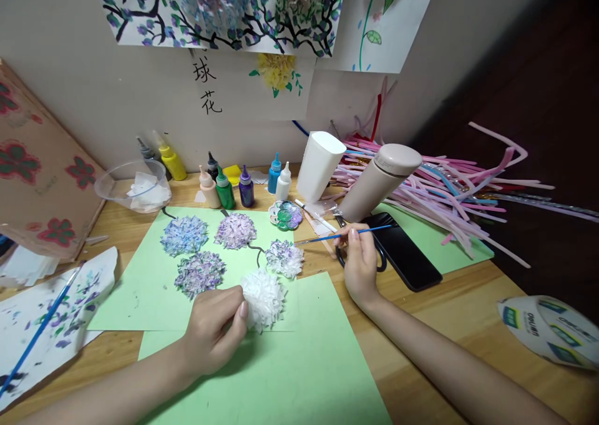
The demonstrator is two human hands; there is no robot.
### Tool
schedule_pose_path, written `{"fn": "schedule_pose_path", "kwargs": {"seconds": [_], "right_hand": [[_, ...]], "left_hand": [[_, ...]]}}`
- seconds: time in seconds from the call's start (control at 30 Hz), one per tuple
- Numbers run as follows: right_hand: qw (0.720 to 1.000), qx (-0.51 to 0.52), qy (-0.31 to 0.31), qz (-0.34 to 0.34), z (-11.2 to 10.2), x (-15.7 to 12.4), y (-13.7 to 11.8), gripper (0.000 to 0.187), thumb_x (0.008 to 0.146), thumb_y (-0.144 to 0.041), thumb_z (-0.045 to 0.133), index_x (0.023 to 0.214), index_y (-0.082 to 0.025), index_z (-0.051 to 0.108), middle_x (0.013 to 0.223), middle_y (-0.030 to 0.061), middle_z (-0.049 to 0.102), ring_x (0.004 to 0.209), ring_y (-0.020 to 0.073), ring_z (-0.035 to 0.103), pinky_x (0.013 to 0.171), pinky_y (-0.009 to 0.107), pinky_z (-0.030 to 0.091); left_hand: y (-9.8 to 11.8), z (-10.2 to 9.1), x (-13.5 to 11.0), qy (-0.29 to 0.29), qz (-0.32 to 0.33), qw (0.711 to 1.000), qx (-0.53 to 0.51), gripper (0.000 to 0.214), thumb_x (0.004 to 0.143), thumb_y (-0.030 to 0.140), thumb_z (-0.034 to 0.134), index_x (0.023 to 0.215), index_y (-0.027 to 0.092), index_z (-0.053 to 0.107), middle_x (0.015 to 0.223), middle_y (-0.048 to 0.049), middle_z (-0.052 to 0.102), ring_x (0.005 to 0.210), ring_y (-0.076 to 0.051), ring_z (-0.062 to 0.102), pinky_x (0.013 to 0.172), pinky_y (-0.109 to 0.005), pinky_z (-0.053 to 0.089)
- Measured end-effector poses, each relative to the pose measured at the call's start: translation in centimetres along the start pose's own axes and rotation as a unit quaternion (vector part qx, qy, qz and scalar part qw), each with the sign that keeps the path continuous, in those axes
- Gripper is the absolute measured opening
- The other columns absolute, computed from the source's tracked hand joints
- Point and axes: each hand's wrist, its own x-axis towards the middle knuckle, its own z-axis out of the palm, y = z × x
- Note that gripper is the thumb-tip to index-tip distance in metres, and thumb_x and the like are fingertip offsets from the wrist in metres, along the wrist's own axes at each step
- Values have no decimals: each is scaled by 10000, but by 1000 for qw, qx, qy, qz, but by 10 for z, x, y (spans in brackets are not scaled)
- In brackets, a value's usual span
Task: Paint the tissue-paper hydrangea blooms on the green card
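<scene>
My left hand (216, 328) is closed, its thumb and curled fingers against the left side of a white ruffled flower (264, 300) above the green paper sheets; the fingertips' exact hold is partly hidden. In my right hand (361, 264) is a thin blue paintbrush (344, 233), held near its middle with the bristles pointing left. A small flower-shaped palette (286, 215) with green and purple paint lies beyond the bristles. Around the white flower sit a blue flower (184, 235), a lilac flower (235, 230), a purple-grey flower (200, 273) and a partly tinted one (284, 258).
Black-handled scissors (381, 256) lie beneath my right hand, beside a phone (405, 251). Behind stand a tumbler (381, 181), a white cup (321, 166) and several paint bottles (225, 189). Pipe cleaners (449, 188) spread at right, a tape roll (552, 331) nearer. Another brush (40, 328) rests on stained paper.
</scene>
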Motion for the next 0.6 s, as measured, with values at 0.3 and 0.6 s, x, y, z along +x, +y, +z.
{"fn": "schedule_pose_path", "kwargs": {"seconds": [0.3, 0.6], "right_hand": [[1000, -6, -14, -26, 0, -2, -3, 213, 941, -350, 388, 818, -222, 505, 708, -19, 495, 613, 111, 492, 524, 236, 407], [998, -3, -38, -57, 1, -4, -3, 209, 944, -321, 389, 817, -219, 520, 765, -11, 512, 648, 110, 519, 599, 260, 422]], "left_hand": [[-1, 1, -1, 3, 2, 1000, -8, 314, 808, -28, 383, 660, 220, 259, 550, 54, 223, 449, -112, 222, 446, -260, 180], [0, 0, 1, -1, 0, 1000, -5, 313, 806, -29, 380, 661, 219, 258, 553, 54, 224, 448, -111, 225, 446, -263, 179]]}}
